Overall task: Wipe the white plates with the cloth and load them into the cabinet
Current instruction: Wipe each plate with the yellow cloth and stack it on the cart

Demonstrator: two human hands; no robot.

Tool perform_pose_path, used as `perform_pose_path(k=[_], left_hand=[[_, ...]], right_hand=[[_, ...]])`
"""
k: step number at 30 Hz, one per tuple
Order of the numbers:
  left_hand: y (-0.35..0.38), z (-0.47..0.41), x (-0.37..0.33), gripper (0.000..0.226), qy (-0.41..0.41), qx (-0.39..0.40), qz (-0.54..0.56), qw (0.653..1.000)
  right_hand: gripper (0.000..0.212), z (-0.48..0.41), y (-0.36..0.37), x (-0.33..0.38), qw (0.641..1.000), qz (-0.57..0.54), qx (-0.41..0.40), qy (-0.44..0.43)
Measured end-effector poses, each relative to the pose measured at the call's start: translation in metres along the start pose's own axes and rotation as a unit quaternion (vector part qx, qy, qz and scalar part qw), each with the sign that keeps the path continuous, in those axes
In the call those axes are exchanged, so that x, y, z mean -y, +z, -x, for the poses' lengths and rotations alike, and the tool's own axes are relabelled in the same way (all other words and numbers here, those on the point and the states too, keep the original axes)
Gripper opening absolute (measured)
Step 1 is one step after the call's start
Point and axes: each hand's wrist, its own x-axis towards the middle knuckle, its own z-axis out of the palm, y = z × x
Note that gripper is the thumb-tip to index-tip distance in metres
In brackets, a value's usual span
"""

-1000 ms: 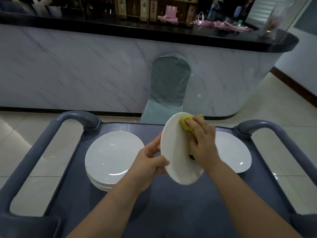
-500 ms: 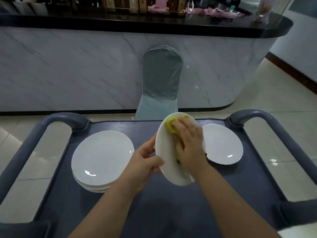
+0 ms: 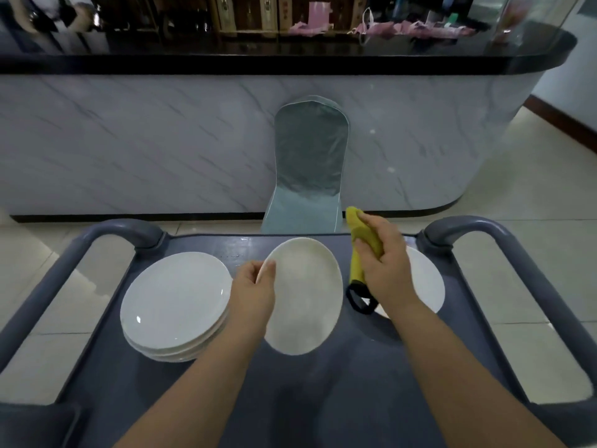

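My left hand [image 3: 255, 295] is pinching the tilted white plate [image 3: 307, 295] by its left rim; my right hand [image 3: 384, 270] is gripping the yellow cloth [image 3: 363, 240] just right of that plate, apart from it; the plate stack [image 3: 174, 302] is lying left of it.

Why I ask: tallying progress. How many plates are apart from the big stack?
2. One plate is tilted in the left hand over the cart; a second plate lies on the cart's right side, partly behind the right hand, possibly hiding more beneath.
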Motion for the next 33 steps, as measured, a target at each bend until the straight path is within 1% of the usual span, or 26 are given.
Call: perform_pose_path(k=[1, 3, 4, 6, 7, 8, 9, 10, 12, 14, 15, 16, 17, 18, 19, 20, 21, 23, 25, 26, 27, 28, 29, 30, 31, 33], left_hand=[[0.004, 0.003, -0.002, 0.015, 0.042, -0.001, -0.04, 0.998], [0.008, 0.008, -0.009, 0.017, 0.133, -0.006, -0.111, 0.985], [0.005, 0.009, -0.013, 0.017, 0.172, -0.01, -0.137, 0.976], [-0.004, 0.009, -0.019, 0.019, 0.243, -0.026, -0.168, 0.955], [-0.009, 0.01, -0.023, 0.019, 0.273, -0.032, -0.18, 0.944], [-0.014, 0.013, -0.027, 0.019, 0.301, -0.031, -0.192, 0.934], [-0.016, 0.018, -0.032, 0.019, 0.329, -0.025, -0.202, 0.922], [-0.016, 0.023, -0.036, 0.019, 0.355, -0.015, -0.213, 0.91], [-0.011, 0.032, -0.045, 0.018, 0.397, -0.005, -0.232, 0.888], [-0.008, 0.038, -0.053, 0.016, 0.438, -0.019, -0.232, 0.868], [-0.008, 0.041, -0.056, 0.014, 0.452, -0.03, -0.222, 0.863], [-0.009, 0.043, -0.059, 0.011, 0.451, -0.046, -0.202, 0.868], [-0.012, 0.047, -0.061, 0.011, 0.428, -0.072, -0.172, 0.884], [-0.013, 0.05, -0.061, 0.017, 0.387, -0.103, -0.131, 0.907], [-0.013, 0.053, -0.061, 0.021, 0.338, -0.13, -0.086, 0.928], [-0.012, 0.055, -0.058, 0.025, 0.292, -0.151, -0.052, 0.943], [-0.011, 0.056, -0.053, 0.026, 0.263, -0.157, -0.041, 0.951], [-0.008, 0.057, -0.046, 0.024, 0.255, -0.141, -0.073, 0.954], [-0.004, 0.059, -0.047, 0.023, 0.307, -0.113, -0.132, 0.936], [-0.001, 0.061, -0.052, 0.021, 0.35, -0.093, -0.172, 0.916], [0.004, 0.062, -0.057, 0.02, 0.398, -0.069, -0.22, 0.888], [0.009, 0.063, -0.06, 0.021, 0.441, -0.047, -0.263, 0.857], [0.014, 0.063, -0.062, 0.023, 0.468, -0.036, -0.285, 0.836], [0.017, 0.064, -0.062, 0.024, 0.466, -0.039, -0.281, 0.838], [0.018, 0.065, -0.063, 0.023, 0.436, -0.056, -0.25, 0.863], [0.016, 0.065, -0.058, 0.018, 0.344, -0.113, -0.134, 0.922]], right_hand=[[0.042, -0.008, 0.01, 0.009, 0.999, -0.002, 0.033, -0.012], [0.039, -0.017, 0.026, 0.02, 0.99, 0.026, 0.136, -0.037], [0.046, -0.02, 0.029, 0.022, 0.976, 0.066, 0.2, -0.048], [0.079, -0.023, 0.022, 0.016, 0.929, 0.182, 0.31, -0.093], [0.095, -0.026, 0.013, 0.013, 0.905, 0.223, 0.338, -0.126], [0.103, -0.028, 0.004, 0.01, 0.892, 0.242, 0.347, -0.159], [0.104, -0.029, -0.003, 0.008, 0.888, 0.242, 0.344, -0.187], [0.096, -0.03, -0.006, 0.009, 0.892, 0.223, 0.334, -0.208], [0.073, -0.033, -0.007, 0.018, 0.905, 0.183, 0.313, -0.224], [0.059, -0.035, -0.004, 0.029, 0.913, 0.154, 0.291, -0.242], [0.053, -0.035, -0.006, 0.032, 0.923, 0.123, 0.274, -0.241], [0.05, -0.035, -0.011, 0.03, 0.94, 0.073, 0.255, -0.215], [0.048, -0.032, -0.018, 0.026, 0.959, 0.01, 0.237, -0.153], [0.049, -0.028, -0.027, 0.018, 0.971, -0.054, 0.221, -0.072], [0.051, -0.021, -0.035, 0.008, 0.97, -0.116, 0.211, 0.014], [0.051, -0.011, -0.041, -0.003, 0.961, -0.168, 0.205, 0.079], [0.049, 0.0, -0.045, -0.015, 0.954, -0.189, 0.203, 0.11], [0.044, 0.016, -0.048, -0.027, 0.958, -0.162, 0.213, 0.103], [0.046, 0.015, -0.047, -0.023, 0.967, -0.122, 0.21, 0.071], [0.044, 0.009, -0.046, -0.018, 0.973, -0.089, 0.212, 0.033], [0.042, 0.002, -0.044, -0.009, 0.973, -0.051, 0.223, -0.022], [0.041, -0.005, -0.042, 0.0, 0.965, 0.002, 0.245, -0.095], [0.041, -0.01, -0.04, 0.005, 0.951, 0.041, 0.262, -0.157], [0.041, -0.014, -0.039, 0.004, 0.946, 0.052, 0.269, -0.17], [0.041, -0.015, -0.041, 0.001, 0.954, 0.04, 0.263, -0.141], [0.046, -0.01, -0.051, -0.008, 0.974, -0.058, 0.218, -0.007]])
